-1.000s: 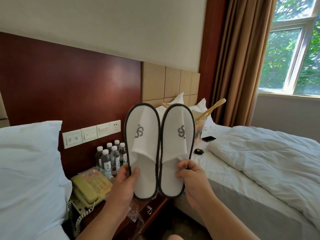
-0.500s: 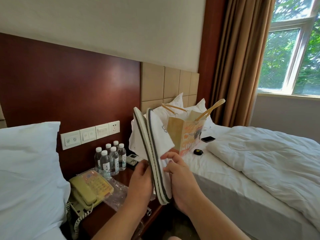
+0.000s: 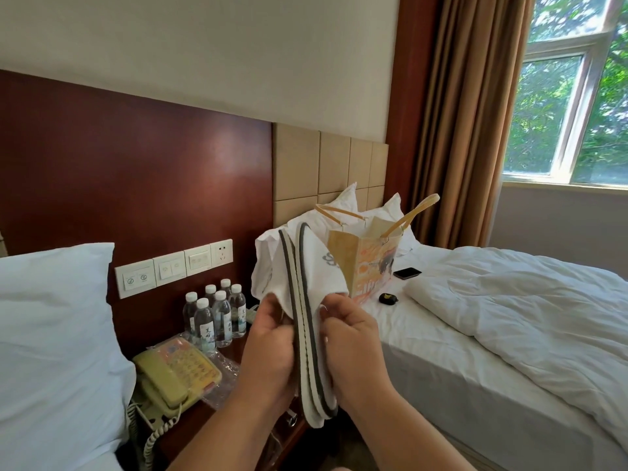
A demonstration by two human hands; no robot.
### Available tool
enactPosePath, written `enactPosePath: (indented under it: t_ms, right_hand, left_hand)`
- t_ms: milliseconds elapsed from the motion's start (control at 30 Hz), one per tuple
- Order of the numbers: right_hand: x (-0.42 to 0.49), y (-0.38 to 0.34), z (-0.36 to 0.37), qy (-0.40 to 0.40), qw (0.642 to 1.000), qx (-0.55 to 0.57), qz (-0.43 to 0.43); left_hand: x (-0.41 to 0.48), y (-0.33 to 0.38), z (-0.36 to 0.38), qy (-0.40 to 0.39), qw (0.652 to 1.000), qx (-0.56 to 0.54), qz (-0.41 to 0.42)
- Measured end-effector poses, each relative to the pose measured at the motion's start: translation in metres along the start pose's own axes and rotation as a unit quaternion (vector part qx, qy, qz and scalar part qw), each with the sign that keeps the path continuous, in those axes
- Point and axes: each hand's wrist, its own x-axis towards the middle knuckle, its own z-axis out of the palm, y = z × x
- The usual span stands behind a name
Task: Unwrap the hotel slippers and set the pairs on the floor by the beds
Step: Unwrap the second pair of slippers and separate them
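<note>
On the dark wooden nightstand [image 3: 190, 423] between the beds stand clear plastic water bottles [image 3: 217, 312] and a yellow-green corded telephone [image 3: 173, 379] over crinkled clear wrapping [image 3: 221, 385]. A tan paper gift bag [image 3: 370, 263] sits on the white-sheeted bed [image 3: 475, 385] behind the white, grey-trimmed hotel slippers [image 3: 306, 317], held edge-on, soles together. The left hand [image 3: 272, 355] and right hand [image 3: 350, 348] press them from either side, fingers curled.

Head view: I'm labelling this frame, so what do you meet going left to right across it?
Pillow → telephone → water bottles → left hand → slippers → right hand → phone → duvet.
</note>
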Motion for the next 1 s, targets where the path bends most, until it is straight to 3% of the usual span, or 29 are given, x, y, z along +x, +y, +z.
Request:
enactPosePath:
  t_ms: [67,200,333,500,667,800,1000]
  right_hand:
    - [0.0,-0.005,0.004,-0.002,0.999,-0.011,-0.034]
    - [-0.001,-0.015,0.011,-0.042,0.994,-0.047,-0.084]
    - [0.007,-0.021,0.003,-0.049,0.99,-0.082,-0.102]
    - [0.018,-0.029,-0.008,-0.073,0.996,0.05,-0.033]
    - [0.034,-0.032,-0.007,-0.086,0.986,0.141,0.039]
    - [0.04,-0.034,-0.003,-0.089,0.993,0.069,0.032]
    - [0.041,-0.041,-0.01,-0.077,0.989,-0.108,-0.07]
  left_hand:
    - [0.001,0.006,0.006,0.036,0.999,-0.001,0.002]
    - [0.006,0.011,0.007,0.063,0.99,0.114,0.045]
    - [0.009,0.013,0.007,0.054,0.996,0.058,0.033]
    - [0.008,0.022,0.009,0.057,0.987,0.145,0.046]
    - [0.003,0.03,0.021,0.095,0.949,0.293,0.06]
    - [0.003,0.037,0.025,0.099,0.954,0.276,0.064]
    - [0.0,0.045,0.026,0.073,0.967,0.241,0.046]
